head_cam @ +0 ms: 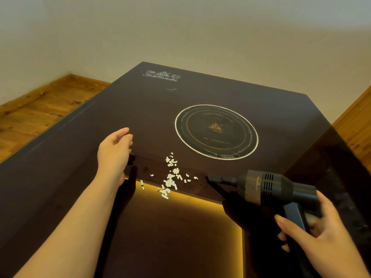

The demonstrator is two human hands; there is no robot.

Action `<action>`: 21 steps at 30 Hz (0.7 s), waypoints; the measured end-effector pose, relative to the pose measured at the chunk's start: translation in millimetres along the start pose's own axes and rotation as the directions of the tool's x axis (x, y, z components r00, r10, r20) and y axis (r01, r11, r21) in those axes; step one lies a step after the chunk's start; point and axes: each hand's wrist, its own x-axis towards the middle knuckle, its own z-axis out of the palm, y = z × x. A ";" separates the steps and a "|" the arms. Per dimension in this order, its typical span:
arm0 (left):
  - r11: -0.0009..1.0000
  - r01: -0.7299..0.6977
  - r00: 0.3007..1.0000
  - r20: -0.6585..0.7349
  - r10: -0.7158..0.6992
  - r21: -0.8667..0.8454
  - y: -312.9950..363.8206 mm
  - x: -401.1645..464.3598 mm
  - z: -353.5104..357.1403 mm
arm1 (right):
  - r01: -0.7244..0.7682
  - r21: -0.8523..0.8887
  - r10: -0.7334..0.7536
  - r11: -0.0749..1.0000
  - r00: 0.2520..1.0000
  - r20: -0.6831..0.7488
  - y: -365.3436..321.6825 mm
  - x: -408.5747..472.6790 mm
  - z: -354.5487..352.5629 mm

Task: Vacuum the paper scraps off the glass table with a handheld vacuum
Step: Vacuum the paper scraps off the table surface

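I grip the handheld vacuum (267,187) in my right hand (313,237), nozzle aimed at the paper scraps (170,177); my left hand (115,151) hovers loosely spread, keeping clear

Plain pale walls (200,27) meeting in corner, knotty wooden floor (36,109), yellow glow strip (200,197) below

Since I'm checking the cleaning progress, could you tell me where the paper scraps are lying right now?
In the head view, the paper scraps lie mid-table on the glass table, between the left hand and the vacuum's nozzle, just short of the printed ring.
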 end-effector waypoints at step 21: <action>1.000 0.006 1.000 0.004 -0.006 0.000 -2.1 3.2 -1.4 | 0.043 0.015 -0.044 0.999 0.993 0.107 -14.7 -9.9 14.1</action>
